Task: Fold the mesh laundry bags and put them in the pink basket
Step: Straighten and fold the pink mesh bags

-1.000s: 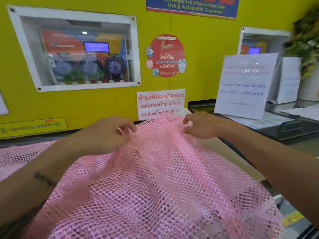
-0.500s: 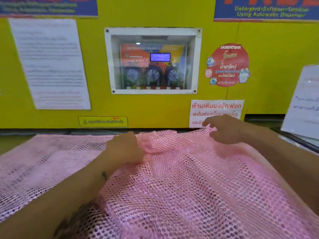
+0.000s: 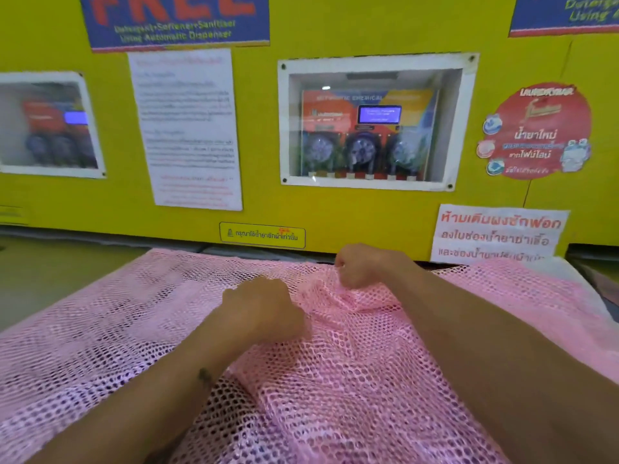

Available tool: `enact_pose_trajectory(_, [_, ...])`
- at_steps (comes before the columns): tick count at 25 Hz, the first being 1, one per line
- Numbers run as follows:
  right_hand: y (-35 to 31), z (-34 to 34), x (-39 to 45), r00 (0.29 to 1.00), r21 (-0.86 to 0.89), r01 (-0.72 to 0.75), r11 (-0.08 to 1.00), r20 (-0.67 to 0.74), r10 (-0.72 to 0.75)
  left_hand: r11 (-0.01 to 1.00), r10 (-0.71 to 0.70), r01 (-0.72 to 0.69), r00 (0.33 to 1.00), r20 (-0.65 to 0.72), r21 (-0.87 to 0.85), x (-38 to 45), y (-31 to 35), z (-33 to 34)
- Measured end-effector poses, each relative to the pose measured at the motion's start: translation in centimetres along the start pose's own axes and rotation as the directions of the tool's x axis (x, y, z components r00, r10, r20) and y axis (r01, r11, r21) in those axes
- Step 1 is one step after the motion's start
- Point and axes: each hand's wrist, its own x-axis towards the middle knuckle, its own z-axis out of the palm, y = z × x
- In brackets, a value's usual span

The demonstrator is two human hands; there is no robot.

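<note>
Your left hand was closed on a bunch of the pink mesh laundry bag near its middle, and your right hand was curled shut, pinching the gathered far edge of the same mesh just beyond it. Half a second before, your hands had been set wider along that edge; they had since drawn closer together, the right pulling in toward the left, so the netting bunched into a ridge between them. I judged that as the start of a fold, not a finished one. The bag lay spread over the worktop, with more pink mesh flat on the left, below the yellow wall and its dispenser window. The pink basket was not in view.
</note>
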Motion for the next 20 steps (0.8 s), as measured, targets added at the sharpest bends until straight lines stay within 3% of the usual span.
enact_pose_trajectory(3, [0.7,-1.8,0.8,0.967,0.127,0.031,0.991,-0.253,0.002,0.999,0.031,-0.030,0.999,-0.021,0.034,-1.6,-2.0,0.1])
enact_pose_trajectory(5, [1.0,-4.1,1.0,0.887,0.258,0.085,0.962,-0.460,0.045,0.995,0.072,-0.080,0.990,-0.124,-0.053,-2.3,-2.4,0.1])
enact_pose_trajectory(7, [1.2,-5.8,1.6,0.818,0.313,0.154,0.937,-0.572,0.057,0.976,0.062,-0.108,0.971,-0.231,-0.190,-3.1,-2.4,-0.5])
enact_pose_trajectory(12, [-0.9,-6.8,3.7,0.860,0.035,0.162,0.986,-0.495,-0.124,0.916,0.045,-0.139,0.968,-0.248,-0.376,-6.1,-3.7,-4.3])
enact_pose_trajectory(16, [-7.2,-7.4,5.4,0.739,-0.135,0.115,0.984,-0.651,-0.175,0.940,0.034,-0.140,0.946,-0.322,-0.311,-8.3,-8.8,-9.0])
enact_pose_trajectory(18, [-11.4,-7.8,6.6,0.665,-0.106,0.138,0.985,-0.726,-0.172,0.930,0.022,-0.144,0.940,-0.340,-0.337,-9.2,-12.4,-10.8])
enact_pose_trajectory(20, [-15.5,-8.0,8.3,0.662,-0.011,0.179,0.984,-0.739,-0.129,0.906,0.005,-0.144,0.944,-0.329,-0.399,-9.8,-16.6,-11.1])
